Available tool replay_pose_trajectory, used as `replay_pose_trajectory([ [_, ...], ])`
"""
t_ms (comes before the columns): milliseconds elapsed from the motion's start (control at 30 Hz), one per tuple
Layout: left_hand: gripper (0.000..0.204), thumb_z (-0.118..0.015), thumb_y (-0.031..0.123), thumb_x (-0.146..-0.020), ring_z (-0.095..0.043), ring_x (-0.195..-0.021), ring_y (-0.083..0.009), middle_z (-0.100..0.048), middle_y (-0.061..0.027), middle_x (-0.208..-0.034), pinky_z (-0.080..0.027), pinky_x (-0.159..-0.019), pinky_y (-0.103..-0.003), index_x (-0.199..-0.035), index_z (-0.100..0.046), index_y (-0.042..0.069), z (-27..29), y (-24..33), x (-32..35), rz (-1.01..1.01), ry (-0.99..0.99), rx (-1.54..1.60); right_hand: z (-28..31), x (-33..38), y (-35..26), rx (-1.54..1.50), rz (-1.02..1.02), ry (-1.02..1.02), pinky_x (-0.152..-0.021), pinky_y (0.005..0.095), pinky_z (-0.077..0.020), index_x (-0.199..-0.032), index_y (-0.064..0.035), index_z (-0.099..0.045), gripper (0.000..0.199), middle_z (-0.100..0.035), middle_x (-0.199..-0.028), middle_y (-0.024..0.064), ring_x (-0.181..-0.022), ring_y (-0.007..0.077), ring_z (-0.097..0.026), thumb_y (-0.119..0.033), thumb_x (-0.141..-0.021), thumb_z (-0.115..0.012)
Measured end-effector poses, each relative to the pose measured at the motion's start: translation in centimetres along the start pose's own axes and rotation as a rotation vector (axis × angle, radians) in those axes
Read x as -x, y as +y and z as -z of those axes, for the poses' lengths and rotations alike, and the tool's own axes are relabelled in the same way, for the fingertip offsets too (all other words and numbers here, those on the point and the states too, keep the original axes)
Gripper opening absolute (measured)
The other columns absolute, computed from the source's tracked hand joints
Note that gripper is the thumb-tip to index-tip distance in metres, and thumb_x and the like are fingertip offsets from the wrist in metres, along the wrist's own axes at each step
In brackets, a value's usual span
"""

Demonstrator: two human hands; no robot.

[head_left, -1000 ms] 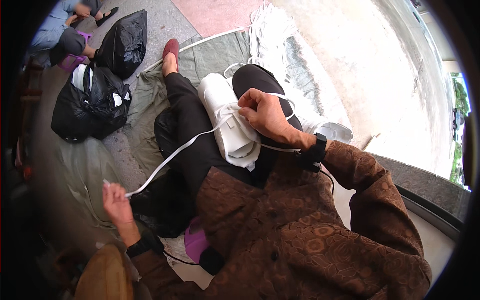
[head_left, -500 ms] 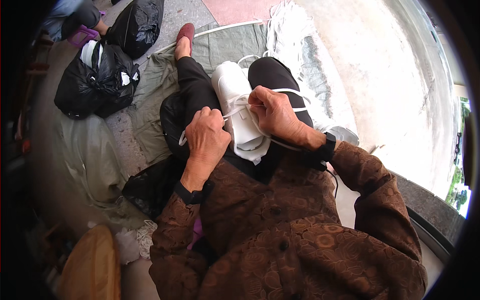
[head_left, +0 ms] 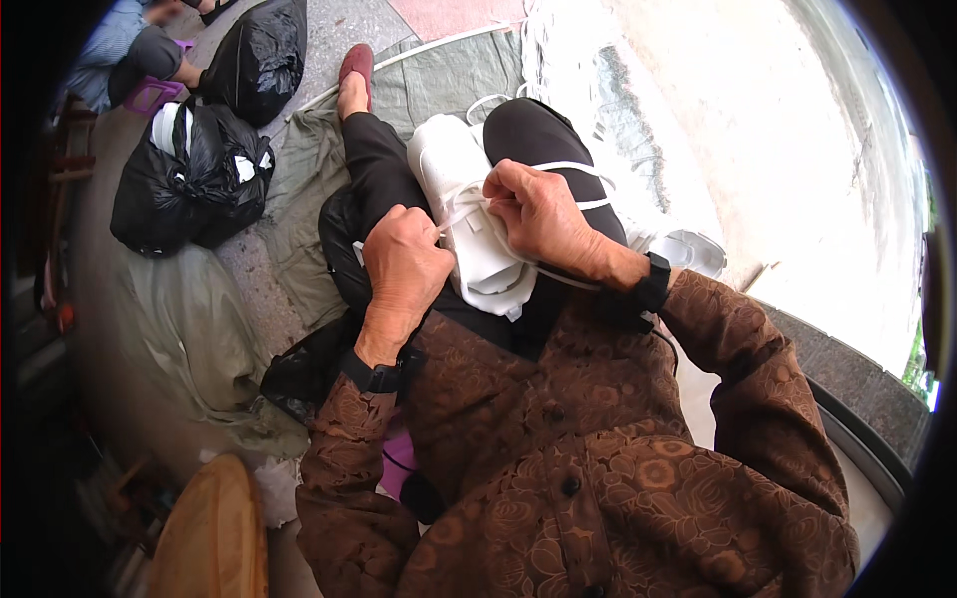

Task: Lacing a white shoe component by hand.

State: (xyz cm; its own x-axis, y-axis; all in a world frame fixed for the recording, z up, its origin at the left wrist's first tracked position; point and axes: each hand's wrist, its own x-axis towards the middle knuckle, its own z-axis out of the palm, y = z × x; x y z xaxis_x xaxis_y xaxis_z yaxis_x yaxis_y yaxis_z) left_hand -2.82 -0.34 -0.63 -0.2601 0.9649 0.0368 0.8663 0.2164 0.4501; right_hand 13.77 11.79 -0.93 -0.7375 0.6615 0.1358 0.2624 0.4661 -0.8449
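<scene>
A white shoe (head_left: 482, 254) lies across my lap between my thighs, its toe pointing away from me. White shoelace (head_left: 576, 167) runs over its tongue and trails in a loop across my right thigh. My left hand (head_left: 404, 261) is closed on a lace end at the shoe's left side. On the shoe's right, my right hand (head_left: 541, 212) pinches the lace between thumb and fingers. A short stretch of lace shows between the two hands. My fingers partly cover the eyelets.
Knotted black plastic bags (head_left: 189, 179) stand at the left, near another person's leg (head_left: 150, 65). A bundle of white laces (head_left: 558, 70) lies beyond my right knee on a grey-green cloth (head_left: 439, 85). At lower left is a wooden round board (head_left: 214, 533).
My left hand has shifted slightly left and down, away from the shoe, with the lace in it. The whole view has tilted a little; my right hand keeps its pinch.
</scene>
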Motion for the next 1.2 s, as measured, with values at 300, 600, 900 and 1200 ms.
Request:
replay_pose_trajectory([
  [300,0.012,-0.064,0.002,-0.069,-0.057,-0.069,-0.0348,-0.056,-0.0134,-0.070,-0.046,-0.061,-0.046,-0.063,-0.054,0.002,-1.1,1.3,0.0,0.120,0.136,0.122,0.0,0.0,0.0,-0.002,-0.005,0.017,-0.064,0.0346,-0.0533,-0.089,0.0001,-0.058,0.016,-0.065,-0.080,0.0158,-0.073,0.0303,-0.068,0.006,-0.077,-0.067],
  [600,0.036,-0.067,0.000,-0.071,-0.052,-0.096,-0.0370,-0.051,-0.0186,-0.099,-0.044,-0.085,-0.047,-0.106,-0.057,-0.003,0.5,4.1,3.0,0.034,0.288,0.197,1.6,1.1,-2.1,0.310,0.118,-0.114,-0.080,0.0397,-0.0505,-0.096,-0.0008,-0.063,0.028,-0.058,-0.092,0.0119,-0.093,0.0325,-0.058,-0.007,-0.072,-0.075],
  [900,0.038,-0.059,-0.006,-0.062,-0.060,-0.084,-0.0348,-0.060,-0.0161,-0.086,-0.051,-0.076,-0.043,-0.099,-0.055,0.000,0.7,2.2,2.8,-0.082,0.274,0.149,1.9,0.9,-1.8,0.549,0.229,-0.228,-0.077,0.0368,-0.0513,-0.102,-0.0016,-0.056,0.040,-0.064,-0.086,0.0111,-0.086,0.0300,-0.062,0.000,-0.063,-0.068],
  [1200,0.034,-0.064,-0.003,-0.067,-0.063,-0.077,-0.0283,-0.064,-0.0123,-0.085,-0.053,-0.080,-0.037,-0.099,-0.055,0.000,0.4,2.4,3.3,0.216,0.245,0.678,1.4,0.9,-2.4,0.686,0.316,-0.296,-0.076,0.0398,-0.0486,-0.090,-0.0044,-0.063,0.020,-0.059,-0.093,0.0110,-0.091,0.0292,-0.057,-0.003,-0.070,-0.066],
])
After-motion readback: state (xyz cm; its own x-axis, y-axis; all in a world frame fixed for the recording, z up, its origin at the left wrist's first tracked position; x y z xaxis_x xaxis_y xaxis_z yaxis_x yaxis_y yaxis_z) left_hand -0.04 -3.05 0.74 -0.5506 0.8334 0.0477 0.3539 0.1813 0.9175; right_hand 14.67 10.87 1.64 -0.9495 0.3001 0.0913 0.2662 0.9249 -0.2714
